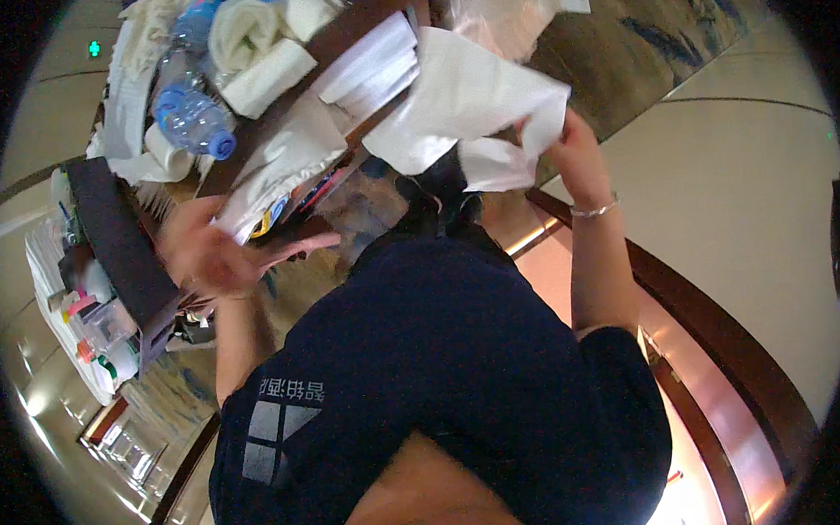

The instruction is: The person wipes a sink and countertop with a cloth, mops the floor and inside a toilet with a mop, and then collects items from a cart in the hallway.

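Note:
My right hand grips the edge of a white cloth, perhaps a towel, which spreads out from it towards the middle of the view. Its wrist bears a bracelet. Lower left, my left hand is blurred by motion, beside the near end of a folded white cloth on the dark shelving of a cart. Whether its fingers hold that cloth cannot be told. More folded white linen lies stacked on the same cart, between my two hands.
Atop the cart are plastic bottles, rolled white towels and a paper roll. A dark box with small containers beside it stands at the left. A clear plastic bag hangs at the top. Patterned carpet and pale walls surround me.

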### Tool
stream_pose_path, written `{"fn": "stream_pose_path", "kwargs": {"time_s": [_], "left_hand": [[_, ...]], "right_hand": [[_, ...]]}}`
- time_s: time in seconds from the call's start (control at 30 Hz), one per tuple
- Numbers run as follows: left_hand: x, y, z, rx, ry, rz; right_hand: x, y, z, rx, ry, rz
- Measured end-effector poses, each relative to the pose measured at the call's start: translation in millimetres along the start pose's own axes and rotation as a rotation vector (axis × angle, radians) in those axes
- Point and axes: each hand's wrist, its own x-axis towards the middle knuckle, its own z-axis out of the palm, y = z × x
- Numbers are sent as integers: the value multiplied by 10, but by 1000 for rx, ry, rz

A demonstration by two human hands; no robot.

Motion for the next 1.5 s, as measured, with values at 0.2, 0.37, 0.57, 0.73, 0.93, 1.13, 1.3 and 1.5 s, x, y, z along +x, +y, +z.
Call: {"fn": "stream_pose_path", "kwargs": {"time_s": [0.2,0.37,0.57,0.73,0.93,1.13,1.3,1.5], "left_hand": [[-1702,446,1836,-476,-1071,-454],[-3311,-257,2986,-791,-1002,-1685],[-4031,-837,4176,-270,-490,-2356],[-4083,-910,4259,-258,-350,-2468],[-4124,-1003,4039,-897,34,-2336],[-3957,-1086,4065,-977,291,-2446],[-3773,-1398,4135,-1669,58,-2234],[-3940,-1346,4119,-942,-344,-2193]], "right_hand": [[-1359,1969,-286,-838,63,571],[-2180,2654,-97,-808,259,532],[-2216,3027,427,-706,336,762],[-2076,3274,889,-532,226,795],[-2156,3241,964,-428,313,725],[-2324,3231,952,-446,384,810],[-2396,3338,1100,-326,368,798],[-2370,3437,1182,-281,333,841]]}}
